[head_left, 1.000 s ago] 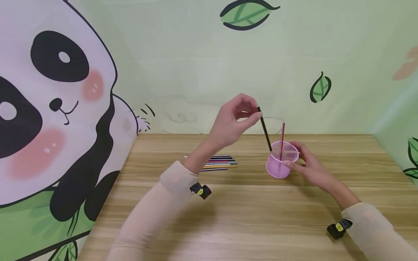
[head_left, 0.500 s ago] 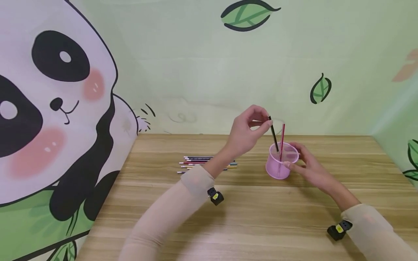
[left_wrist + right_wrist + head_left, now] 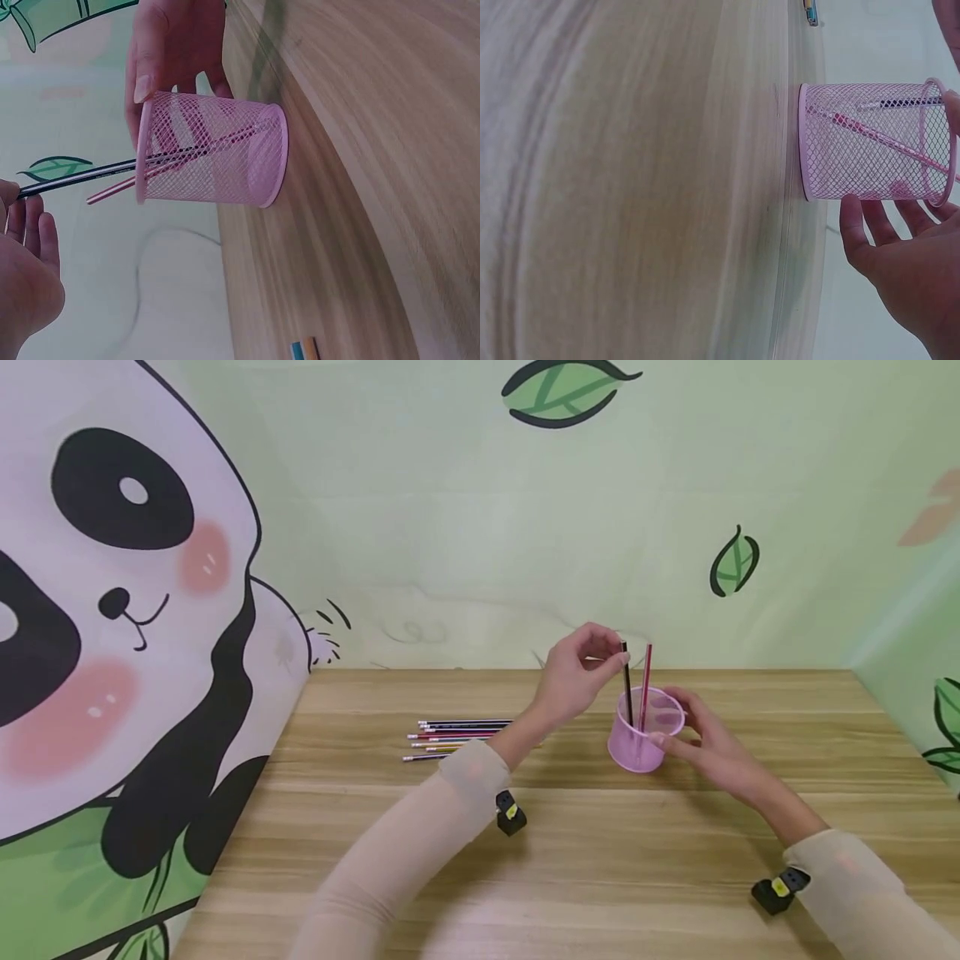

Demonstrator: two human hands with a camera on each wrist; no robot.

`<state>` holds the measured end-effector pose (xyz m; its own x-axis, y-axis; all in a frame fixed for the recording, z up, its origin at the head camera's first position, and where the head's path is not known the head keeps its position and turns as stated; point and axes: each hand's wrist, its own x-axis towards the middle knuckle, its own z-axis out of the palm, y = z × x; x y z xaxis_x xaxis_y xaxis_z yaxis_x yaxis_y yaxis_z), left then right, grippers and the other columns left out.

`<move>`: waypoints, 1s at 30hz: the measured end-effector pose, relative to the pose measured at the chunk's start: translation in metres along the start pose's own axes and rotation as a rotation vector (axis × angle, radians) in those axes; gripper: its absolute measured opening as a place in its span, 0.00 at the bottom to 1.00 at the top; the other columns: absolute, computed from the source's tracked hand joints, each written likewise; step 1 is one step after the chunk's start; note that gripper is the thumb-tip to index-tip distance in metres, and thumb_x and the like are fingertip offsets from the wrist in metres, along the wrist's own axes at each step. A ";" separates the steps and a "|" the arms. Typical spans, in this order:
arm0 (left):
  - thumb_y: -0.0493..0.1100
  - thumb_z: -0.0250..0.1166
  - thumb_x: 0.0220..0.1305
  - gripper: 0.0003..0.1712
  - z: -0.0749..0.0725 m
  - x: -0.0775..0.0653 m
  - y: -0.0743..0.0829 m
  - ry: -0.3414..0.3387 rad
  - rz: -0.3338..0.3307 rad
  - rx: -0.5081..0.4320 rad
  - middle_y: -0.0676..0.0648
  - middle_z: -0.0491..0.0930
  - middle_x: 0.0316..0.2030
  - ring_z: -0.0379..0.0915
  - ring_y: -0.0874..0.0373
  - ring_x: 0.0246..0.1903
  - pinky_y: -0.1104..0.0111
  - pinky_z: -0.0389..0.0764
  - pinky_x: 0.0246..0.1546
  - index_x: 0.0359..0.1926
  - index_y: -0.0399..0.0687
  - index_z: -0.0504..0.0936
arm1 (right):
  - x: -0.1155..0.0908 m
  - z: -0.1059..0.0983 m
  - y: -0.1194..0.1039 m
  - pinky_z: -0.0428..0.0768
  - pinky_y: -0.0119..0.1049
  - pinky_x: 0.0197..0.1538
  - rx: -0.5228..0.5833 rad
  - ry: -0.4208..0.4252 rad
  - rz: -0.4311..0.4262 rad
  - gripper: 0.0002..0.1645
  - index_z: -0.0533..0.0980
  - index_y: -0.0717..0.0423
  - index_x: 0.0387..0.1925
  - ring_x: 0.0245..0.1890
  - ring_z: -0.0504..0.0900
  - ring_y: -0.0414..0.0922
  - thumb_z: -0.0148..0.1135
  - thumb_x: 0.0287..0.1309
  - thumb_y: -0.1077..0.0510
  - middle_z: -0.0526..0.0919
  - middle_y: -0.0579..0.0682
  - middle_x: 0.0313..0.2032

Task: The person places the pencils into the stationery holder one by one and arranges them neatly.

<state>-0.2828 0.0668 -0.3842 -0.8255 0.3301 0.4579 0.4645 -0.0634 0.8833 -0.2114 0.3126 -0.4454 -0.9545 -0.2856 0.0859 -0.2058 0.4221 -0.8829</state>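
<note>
My left hand (image 3: pixel 573 675) pinches a black pencil (image 3: pixel 628 681) near its top end. The pencil's lower part is inside a pink mesh pencil cup (image 3: pixel 624 745); in the right wrist view its lower end (image 3: pixel 870 106) appears short of the cup's base. A red pencil (image 3: pixel 647 670) leans in the same cup, its upper part above the rim. With the thumb at the near rim and fingers around the far side, my right hand (image 3: pixel 722 756) holds the upright cup on the table. The left forearm hides part of a group of pencils (image 3: pixel 453 727).
The pencils lie roughly parallel on the wooden table (image 3: pixel 615 860), left of the cup. Behind the table's far edge stands a pale green wall (image 3: pixel 420 527) with a painted panda (image 3: pixel 172 610) and leaves. A dark wrist camera (image 3: pixel 512 814) hangs under the left sleeve.
My left hand has moved right and down, bringing the black pencil from above the rim into the cup, more upright. More of the lying pencils shows at their left ends. The right hand stays.
</note>
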 end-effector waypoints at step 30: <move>0.35 0.72 0.70 0.09 0.028 0.016 -0.035 0.092 -0.144 0.090 0.49 0.87 0.39 0.81 0.66 0.37 0.75 0.84 0.45 0.49 0.40 0.86 | -0.001 0.001 0.002 0.67 0.76 0.67 -0.003 0.003 -0.024 0.49 0.48 0.59 0.83 0.74 0.62 0.71 0.65 0.74 0.55 0.59 0.67 0.77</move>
<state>-0.3036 0.1003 -0.4100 -0.9093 0.2420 0.3385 0.3631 0.0640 0.9295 -0.2104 0.3129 -0.4474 -0.9499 -0.2931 0.1086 -0.2294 0.4174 -0.8793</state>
